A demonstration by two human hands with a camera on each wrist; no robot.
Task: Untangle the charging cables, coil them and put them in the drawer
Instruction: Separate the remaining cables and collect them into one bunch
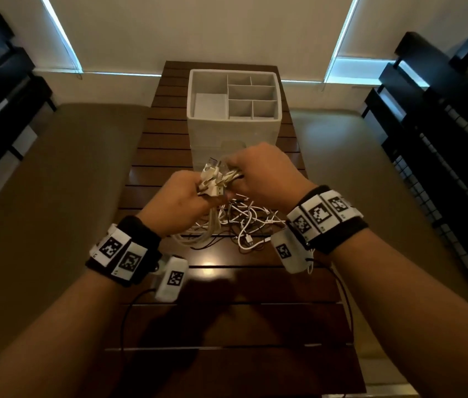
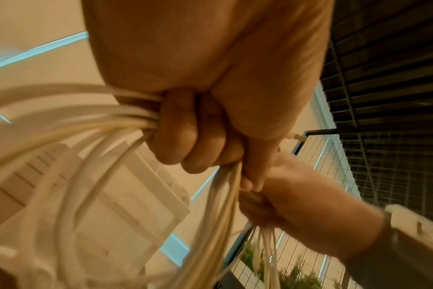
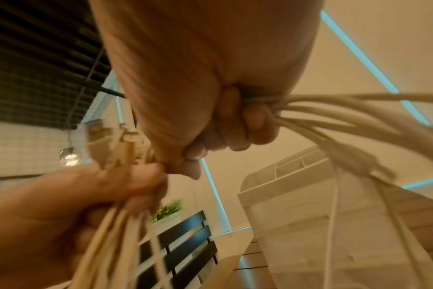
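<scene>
Both fists, left hand (image 1: pixel 182 193) and right hand (image 1: pixel 258 173), grip white cables (image 1: pixel 212 179) above the tabletop (image 1: pixel 164 156), before the drawer (image 1: pixel 215 133).

From my feed: dark slatted table (image 1: pixel 169 156), beige floor (image 1: pixel 63 173), black shelving (image 1: pixel 439 145) both sides, daylight edging drawn blinds (image 1: pixel 198 27).

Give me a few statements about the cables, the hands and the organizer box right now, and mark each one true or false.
1. Both hands grip the bundle of white cables. True.
2. The white organizer box already holds coiled cables. False: its compartments show no cables.
3. More tangled cables lie on the wooden table. True.
4. The right hand rests flat on the table. False: it is raised, fingers curled round cables.
5. The left hand holds cables near their plugs. True.
</scene>
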